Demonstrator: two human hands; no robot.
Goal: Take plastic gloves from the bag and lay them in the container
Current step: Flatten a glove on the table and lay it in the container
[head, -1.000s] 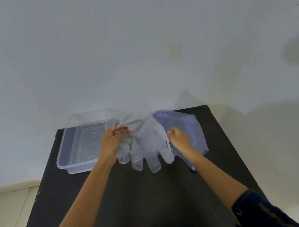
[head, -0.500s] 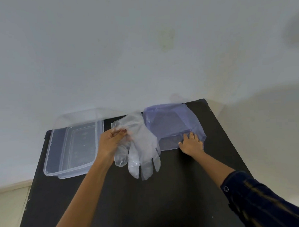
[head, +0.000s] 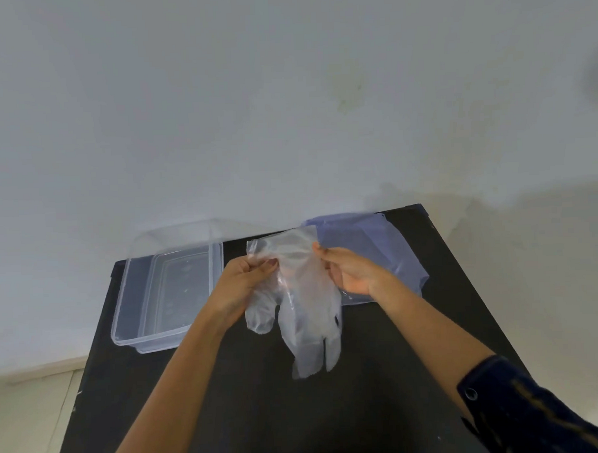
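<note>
Clear, thin plastic gloves [head: 304, 294] hang in the air between two bare hands, above a black table [head: 264, 416]. The left hand [head: 240, 285] pinches the cuff edge between thumb and fingertips, its fingers curled closed on the plastic. The right hand [head: 352, 270] grips the other side of the cuff, thumb on the near face and fingers wrapped behind it. From those two grips the glove fingers dangle downward toward the viewer, with the thumb part drooping just below the left hand's knuckles; the cuff stands up a little above both sets of fingertips. Whether the plastic is one glove or several pressed together cannot be told.

Beyond the left hand's fingers, and out to their left, a clear rectangular container [head: 133, 302] sits on the table, apart from the gloves, with nothing visible inside it. Behind the right hand's fingers and partly covered by that hand lies a pale bluish plastic bag [head: 387, 243], flat on the far right part of the table. A dark sleeve [head: 525, 411] covers the right forearm near the lower corner. A plain white wall [head: 285, 107] fills everything above the table.
</note>
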